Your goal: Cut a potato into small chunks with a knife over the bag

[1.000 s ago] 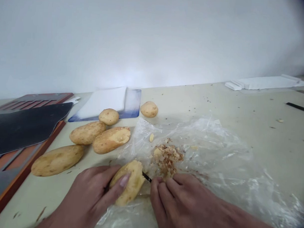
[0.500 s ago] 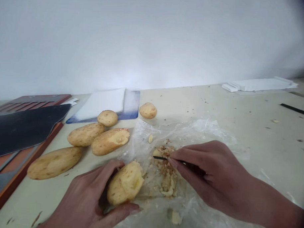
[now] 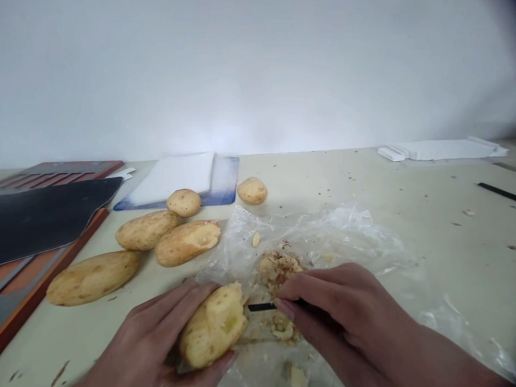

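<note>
A partly cut potato (image 3: 211,327) is gripped between the thumb and fingers of my left hand (image 3: 151,336), its pale carved end facing right. My right hand (image 3: 346,321) pinches a thin black blade (image 3: 261,307), whose tip points left, just short of the potato's cut end. Most of the blade is hidden in my fingers. Under both hands spreads a clear plastic sheet (image 3: 341,224) with a heap of potato scraps (image 3: 276,267) on it. Left of the sheet lies another potato with a cut end (image 3: 187,243).
Whole potatoes lie to the left, including a long potato (image 3: 93,278), and a round potato (image 3: 252,191) sits behind. A white pad (image 3: 178,174) rests on a blue-edged sheet. A black mat (image 3: 49,214) covers a red-brown frame. Folded white paper (image 3: 446,149) and a black strip (image 3: 503,193) lie right.
My right hand has moved toward me, bringing the blade from over the scraps to beside the potato's cut end. My left hand has shifted slightly toward me, still holding the potato.
</note>
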A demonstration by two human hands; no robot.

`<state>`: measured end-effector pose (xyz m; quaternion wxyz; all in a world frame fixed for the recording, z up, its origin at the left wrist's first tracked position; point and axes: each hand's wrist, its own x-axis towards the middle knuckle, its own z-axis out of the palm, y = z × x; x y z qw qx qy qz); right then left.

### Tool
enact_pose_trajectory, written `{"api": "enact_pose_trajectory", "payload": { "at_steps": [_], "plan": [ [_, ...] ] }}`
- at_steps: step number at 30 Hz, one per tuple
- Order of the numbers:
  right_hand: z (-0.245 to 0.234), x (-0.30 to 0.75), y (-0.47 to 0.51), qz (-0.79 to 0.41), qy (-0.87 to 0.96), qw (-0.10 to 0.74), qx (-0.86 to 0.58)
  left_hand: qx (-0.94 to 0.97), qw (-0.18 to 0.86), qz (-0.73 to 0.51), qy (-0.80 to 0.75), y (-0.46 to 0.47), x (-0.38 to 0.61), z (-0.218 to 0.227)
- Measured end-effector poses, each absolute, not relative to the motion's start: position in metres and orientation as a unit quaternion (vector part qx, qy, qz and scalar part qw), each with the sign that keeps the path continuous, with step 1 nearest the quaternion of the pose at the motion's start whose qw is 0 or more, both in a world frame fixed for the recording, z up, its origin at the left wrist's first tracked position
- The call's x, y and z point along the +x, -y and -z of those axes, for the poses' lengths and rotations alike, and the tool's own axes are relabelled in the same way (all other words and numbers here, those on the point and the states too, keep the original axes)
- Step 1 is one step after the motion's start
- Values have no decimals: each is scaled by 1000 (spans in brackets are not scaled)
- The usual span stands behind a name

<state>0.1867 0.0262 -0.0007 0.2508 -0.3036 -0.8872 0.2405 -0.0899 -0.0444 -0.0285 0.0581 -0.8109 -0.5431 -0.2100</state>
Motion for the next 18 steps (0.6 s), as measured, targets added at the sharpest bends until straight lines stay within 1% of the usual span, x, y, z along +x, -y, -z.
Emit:
{"api": "enact_pose_trajectory", "payload": {
  "at_steps": [3,7,11,13,18],
  "plan": [
    [-5,183,-22,-248,893,212,-309,-827,49,204,523,44,-88,30],
    [-10,175,-19,-225,901,186,-321,-830,30,189,524,44,-85,30],
    [-3,172,-17,-234,907,139,-322,-826,38,212,520,43,-83,33],
    [0,172,-17,-233,910,150,-308,-833,44,219,507,43,-83,34],
    [1,175,-16,-209,906,220,-293,-833,40,230,502,45,-83,35]
  ]
}}
